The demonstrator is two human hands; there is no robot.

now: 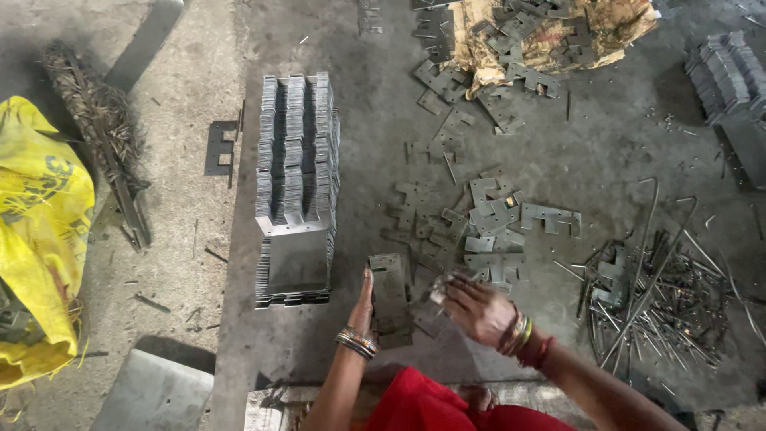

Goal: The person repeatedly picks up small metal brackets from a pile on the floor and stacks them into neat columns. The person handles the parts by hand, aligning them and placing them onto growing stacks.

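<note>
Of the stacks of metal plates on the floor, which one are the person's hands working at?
The small low stack directly before the person. The left hand presses its side; the right hand hovers beside it. The tall neat stack and the far-right stack lie untouched.

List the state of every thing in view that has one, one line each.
Left hand: open, edge pressed against the small plate stack.
Right hand: fingers curled on a small metal piece, blurred.
Small plate stack: lying flat between the hands.
Tall stack of notched plates: neatly piled, upright.
Loose notched plates: scattered flat on the floor.
Metal rods: tangled heap, some bent.
Yellow sack: crumpled, slumped.
Torn brown sack: ripped open, plates spilling out.
</note>
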